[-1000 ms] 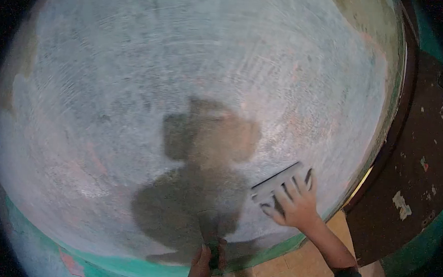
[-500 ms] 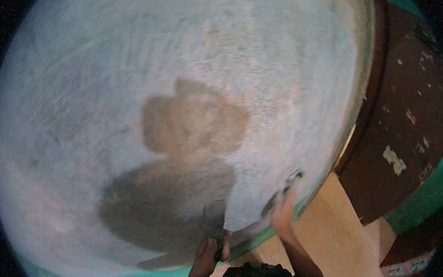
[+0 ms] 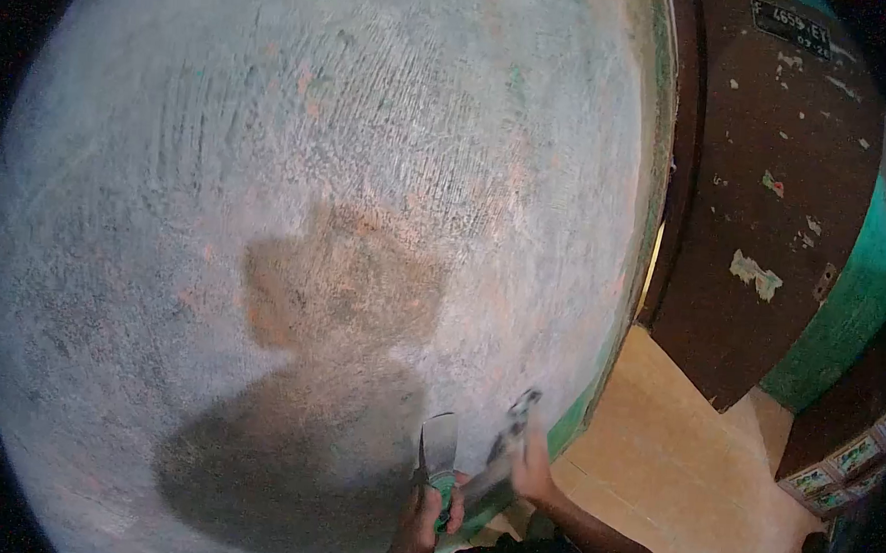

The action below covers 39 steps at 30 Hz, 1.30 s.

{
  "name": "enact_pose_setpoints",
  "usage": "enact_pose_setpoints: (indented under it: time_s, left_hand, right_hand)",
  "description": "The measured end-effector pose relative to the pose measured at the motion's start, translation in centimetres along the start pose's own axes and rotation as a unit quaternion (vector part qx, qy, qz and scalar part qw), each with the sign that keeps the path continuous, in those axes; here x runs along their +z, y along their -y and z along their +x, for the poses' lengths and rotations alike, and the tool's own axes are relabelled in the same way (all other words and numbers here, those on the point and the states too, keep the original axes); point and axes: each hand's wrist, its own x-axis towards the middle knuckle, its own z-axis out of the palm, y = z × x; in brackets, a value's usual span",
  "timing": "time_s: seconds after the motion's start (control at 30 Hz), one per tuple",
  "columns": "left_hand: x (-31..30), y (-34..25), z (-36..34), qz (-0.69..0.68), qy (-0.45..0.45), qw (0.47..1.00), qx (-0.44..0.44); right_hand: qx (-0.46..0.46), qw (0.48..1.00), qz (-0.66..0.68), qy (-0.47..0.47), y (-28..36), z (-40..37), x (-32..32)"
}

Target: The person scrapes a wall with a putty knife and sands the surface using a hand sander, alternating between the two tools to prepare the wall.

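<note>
The pale blue-grey wall (image 3: 269, 147), scuffed and showing pinkish patches, fills most of the view. My left hand (image 3: 429, 511), low at the centre, is wrapped round a scraper-like tool (image 3: 440, 442) with a flat grey blade pointing up and green at its grip. To the right, my right hand (image 3: 531, 466) is close against the wall near its green lower edge. It is closed on a blurred dark-and-white piece (image 3: 521, 413) whose kind I cannot tell. My shadow falls across the wall left of both hands.
A brown door (image 3: 757, 213) with chipped paint and a black number plate (image 3: 792, 29) stands at the right. Tan floor tiles (image 3: 645, 437) lie below it. Beyond are a teal wall (image 3: 837, 317) and a brown piece of furniture with picture panels (image 3: 844, 463).
My view has shifted, so the door and floor appear further left. My right hand has moved closer to my left and lower in view. Both hands keep their holds.
</note>
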Motion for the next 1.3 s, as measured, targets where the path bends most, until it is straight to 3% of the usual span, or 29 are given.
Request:
enact_pose_setpoints:
  time_s: [0.07, 0.13, 0.17, 0.2, 0.3, 0.4, 0.43, 0.5, 0.53, 0.63, 0.73, 0.83, 0.97, 1.0, 1.1, 1.13, 1.23, 1.3]
  left_hand:
    - [-0.8, 0.7, 0.0, -0.011, 0.011, 1.000, 0.011]
    - [-2.5, 2.3, 0.5, -0.040, 0.029, 0.999, 0.024]
    - [-2.0, 2.0, 0.4, 0.008, 0.013, 1.000, 0.025]
    - [-0.3, 0.3, -0.3, 0.052, -0.010, 0.998, 0.026]
    - [2.5, -2.2, 0.2, 0.089, -0.055, 0.994, 0.023]
    - [2.9, -1.4, 1.5, 0.049, -0.081, 0.995, 0.037]
    - [3.0, -1.0, 2.1, 0.040, -0.090, 0.994, 0.044]
    - [3.0, 0.4, 2.8, 0.012, -0.117, 0.992, 0.048]
    - [2.9, 1.2, 3.3, -0.010, -0.132, 0.990, 0.051]
    - [3.4, 3.8, 4.6, -0.122, -0.170, 0.976, 0.067]
    - [9.2, -2.5, 3.8, -0.162, -0.150, 0.954, 0.201]
    - [10.7, -3.5, 4.0, -0.164, -0.184, 0.931, 0.271]
    - [12.6, -3.9, 4.3, -0.156, -0.236, 0.912, 0.298]
    - [13.2, -3.8, 4.5, -0.165, -0.236, 0.906, 0.310]
    - [14.2, -3.4, 4.8, -0.200, -0.266, 0.890, 0.312]
    - [14.3, -3.2, 4.9, -0.212, -0.280, 0.886, 0.302]
    - [14.1, -2.7, 5.6, -0.180, -0.290, 0.883, 0.323]
    - [14.6, -2.4, 5.7, -0.199, -0.292, 0.878, 0.324]
  right_hand:
    - [0.169, 0.967, 0.177, -0.071, 0.6, 2.3, -0.7]
    - [0.058, 0.991, 0.105, -0.056, 0.6, 1.5, -0.4]
    - [-0.001, 0.997, 0.070, -0.046, 0.7, 1.3, -0.3]
    - [-0.093, 0.994, -0.062, -0.010, 1.0, 1.4, -1.6]
    - [-0.050, 0.992, -0.072, -0.088, -1.0, 7.6, -3.5]
    - [-0.081, 0.987, 0.024, -0.137, 3.4, 14.2, -7.7]
    - [-0.174, 0.976, -0.075, -0.109, 4.1, 15.3, -8.5]
    - [-0.341, 0.901, -0.264, -0.047, 5.0, 15.9, -10.0]
    - [-0.371, 0.882, -0.290, -0.033, 5.9, 17.6, -11.4]
    - [-0.322, 0.928, -0.151, -0.110, 9.2, 24.5, -14.2]
    - [-0.439, 0.855, -0.270, -0.051, 14.8, 26.6, -16.4]
    - [-0.568, 0.734, -0.371, 0.024, 17.9, 28.4, -18.0]
    - [-0.531, 0.802, -0.242, -0.128, 21.6, 33.0, -18.3]
    - [-0.538, 0.792, -0.259, -0.125, 22.6, 32.3, -17.8]
    - [-0.625, 0.706, -0.331, 0.026, 22.1, 29.4, -16.7]
    - [-0.639, 0.696, -0.325, 0.036, 22.5, 28.9, -16.4]
    - [-0.603, 0.749, -0.262, -0.081, 23.8, 31.3, -15.9]
    - [-0.602, 0.746, -0.278, -0.060, 23.9, 30.4, -15.6]
